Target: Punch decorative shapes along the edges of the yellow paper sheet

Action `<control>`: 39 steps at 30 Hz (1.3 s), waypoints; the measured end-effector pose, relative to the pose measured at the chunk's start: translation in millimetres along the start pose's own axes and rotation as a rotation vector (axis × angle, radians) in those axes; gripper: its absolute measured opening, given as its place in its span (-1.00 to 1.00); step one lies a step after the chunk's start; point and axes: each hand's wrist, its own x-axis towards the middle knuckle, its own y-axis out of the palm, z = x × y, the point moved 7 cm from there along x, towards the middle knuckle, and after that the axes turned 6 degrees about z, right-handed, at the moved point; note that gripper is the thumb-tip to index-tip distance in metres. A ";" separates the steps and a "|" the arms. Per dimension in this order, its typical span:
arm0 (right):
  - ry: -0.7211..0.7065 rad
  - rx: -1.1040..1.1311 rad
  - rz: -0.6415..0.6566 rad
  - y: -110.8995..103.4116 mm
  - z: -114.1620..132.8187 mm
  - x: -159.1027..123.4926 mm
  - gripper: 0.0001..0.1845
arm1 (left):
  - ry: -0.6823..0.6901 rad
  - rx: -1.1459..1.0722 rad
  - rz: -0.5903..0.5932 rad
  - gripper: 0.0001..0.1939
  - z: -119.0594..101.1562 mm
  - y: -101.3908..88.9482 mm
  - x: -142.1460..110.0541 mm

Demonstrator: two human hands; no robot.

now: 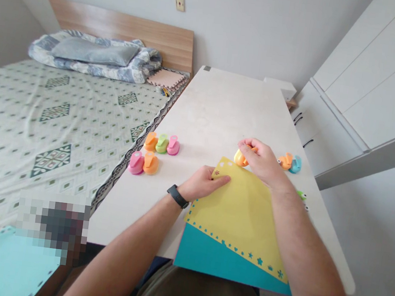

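Observation:
A yellow sheet of paper point(243, 211) with small shapes cut along its near and left edges lies tilted over a teal sheet point(213, 255). My left hand point(204, 183), a dark band on its wrist, grips the yellow sheet at its far left corner, thumb on top. Close to the far edge of that sheet, my right hand point(259, 158) has its fingers closed around an orange and yellow craft punch point(241, 157). A flower-like cutout and a pair of pale holes show near this corner. Whether the sheet's edge sits inside the punch I cannot tell.
Several pink, orange and green craft punches point(150, 162) stand at the white table's point(232, 99) left side. An orange punch point(286, 160) and a blue punch point(296, 164) are right of my right hand. A bed point(90, 106) borders the table; a light-blue sheet point(7, 259) lies lower left.

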 end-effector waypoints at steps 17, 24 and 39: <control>0.047 0.033 0.006 -3.9 -13.2 4.4 -0.54 | -0.031 -0.015 0.013 -0.56 1.6 2.0 0.5; 0.025 0.045 0.141 7.0 -8.4 1.9 -0.49 | -0.062 0.033 -0.002 -0.52 0.9 1.3 0.6; 0.151 0.316 0.474 14.6 -18.4 -10.8 -0.46 | -0.019 0.113 -0.008 -0.49 1.7 -3.1 2.7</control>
